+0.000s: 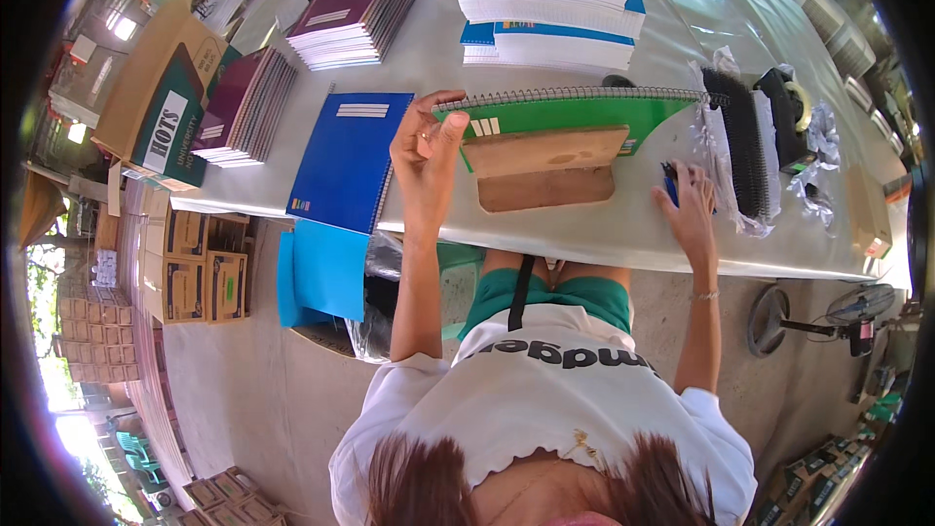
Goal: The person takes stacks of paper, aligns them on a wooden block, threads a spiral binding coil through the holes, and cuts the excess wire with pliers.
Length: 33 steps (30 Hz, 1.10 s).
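Observation:
A green spiral notebook [575, 117] stands tilted, its wire coil along the top edge, against a brown wooden stand [545, 170]. My left hand [429, 151] is closed on the coil's left end, thumb in front. My right hand [689, 205] rests low over the table, to the right of the stand, with its fingers around a small blue-and-black hand tool [670, 183] whose kind I cannot make out. Left of my left hand lies a blue spiral notebook [353, 161]. A bundle of black plastic coils [745, 151] lies in clear wrapping beyond my right hand.
Stacks of maroon notebooks [355, 5] stand at the back left, by an open cardboard box [161, 88]. White page blocks [550, 0] are piled at the back middle. A tape dispenser [787, 117] sits at the right. Light-blue sheets [326, 268] show below the table's front edge.

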Tool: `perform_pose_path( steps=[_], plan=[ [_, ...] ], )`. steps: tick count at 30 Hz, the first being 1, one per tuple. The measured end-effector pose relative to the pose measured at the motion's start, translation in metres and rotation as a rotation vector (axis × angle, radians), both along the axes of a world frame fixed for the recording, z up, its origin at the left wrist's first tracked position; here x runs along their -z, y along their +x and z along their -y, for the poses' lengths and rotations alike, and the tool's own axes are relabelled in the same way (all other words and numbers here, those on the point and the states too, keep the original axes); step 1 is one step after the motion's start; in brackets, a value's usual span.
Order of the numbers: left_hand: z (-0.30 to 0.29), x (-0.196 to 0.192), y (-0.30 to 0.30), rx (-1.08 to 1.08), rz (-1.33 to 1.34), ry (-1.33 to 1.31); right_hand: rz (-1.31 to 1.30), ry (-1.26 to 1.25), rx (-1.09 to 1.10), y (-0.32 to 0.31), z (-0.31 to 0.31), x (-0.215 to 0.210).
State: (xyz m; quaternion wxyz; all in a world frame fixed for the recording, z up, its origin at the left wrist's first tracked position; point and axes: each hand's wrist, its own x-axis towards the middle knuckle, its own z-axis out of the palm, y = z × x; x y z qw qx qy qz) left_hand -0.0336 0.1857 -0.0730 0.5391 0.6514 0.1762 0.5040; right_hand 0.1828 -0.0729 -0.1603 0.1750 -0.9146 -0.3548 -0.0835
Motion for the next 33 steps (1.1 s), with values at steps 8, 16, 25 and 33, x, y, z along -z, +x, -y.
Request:
perform_pose_path(
  steps=[8,16,25,33],
  plan=[
    [-0.008,-0.004,-0.002,0.02,-0.038,0.07,-0.136,0.506,-0.097,-0.057,-0.025,-0.035],
    [0.002,-0.012,0.008,0.0,0.054,0.089,-0.031,0.848,-0.548,-0.138,-0.123,-0.111],
    [0.001,-0.002,-0.002,-0.022,0.035,0.05,0.071,0.802,-0.586,-0.147,-0.159,-0.1],
    [0.009,-0.005,0.002,-0.228,-0.097,0.206,-0.048,0.834,-0.573,-0.151,-0.158,-0.097]
  ],
)
